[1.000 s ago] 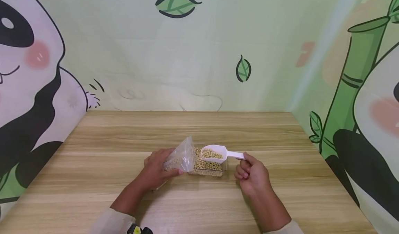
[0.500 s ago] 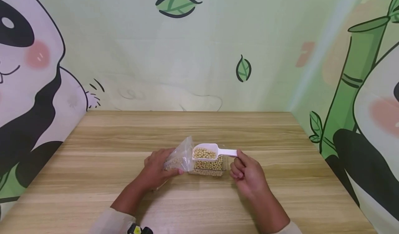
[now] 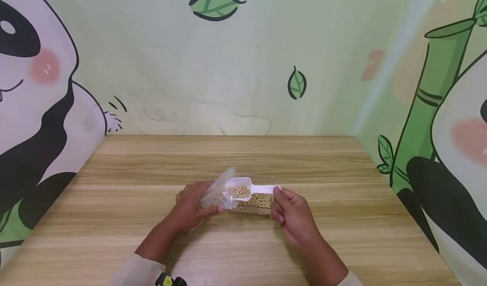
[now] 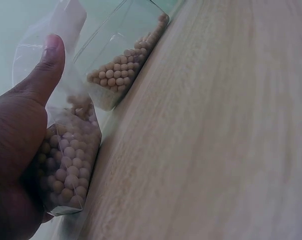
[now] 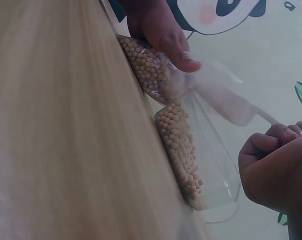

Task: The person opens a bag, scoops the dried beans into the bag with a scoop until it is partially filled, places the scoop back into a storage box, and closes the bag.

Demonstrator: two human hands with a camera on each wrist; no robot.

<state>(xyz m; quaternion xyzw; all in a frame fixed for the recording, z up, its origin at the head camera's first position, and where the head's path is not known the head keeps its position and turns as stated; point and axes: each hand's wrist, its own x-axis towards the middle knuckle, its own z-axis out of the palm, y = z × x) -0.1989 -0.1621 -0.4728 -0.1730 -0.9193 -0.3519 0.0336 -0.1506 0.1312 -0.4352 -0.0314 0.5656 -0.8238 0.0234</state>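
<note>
My left hand [image 3: 194, 207] grips a clear plastic bag [image 4: 65, 165] that is partly filled with round, pale yellow beans and stands on the table. The bag's mouth leans right, over the edge of a clear plastic box [image 5: 216, 160] holding more of the same beans [image 3: 262, 200]. In my right hand [image 3: 294, 214] is the handle of a white scoop [image 3: 262, 189], pinched between thumb and fingers. Beans [image 3: 241, 191] lie in the scoop, whose front end reaches into the bag's opening above the box. The right wrist view shows the scoop blurred behind the plastic.
The wood-grain table [image 3: 152, 163] runs back to a cloth backdrop [image 3: 163, 66] printed with pandas, leaves and bamboo. A small dark device with a yellow patch [image 3: 166, 280] sits at the left sleeve.
My right hand has carried the loaded scoop leftward from over the box until its front end entered the bag's mouth. My left hand and the bag have stayed in place.
</note>
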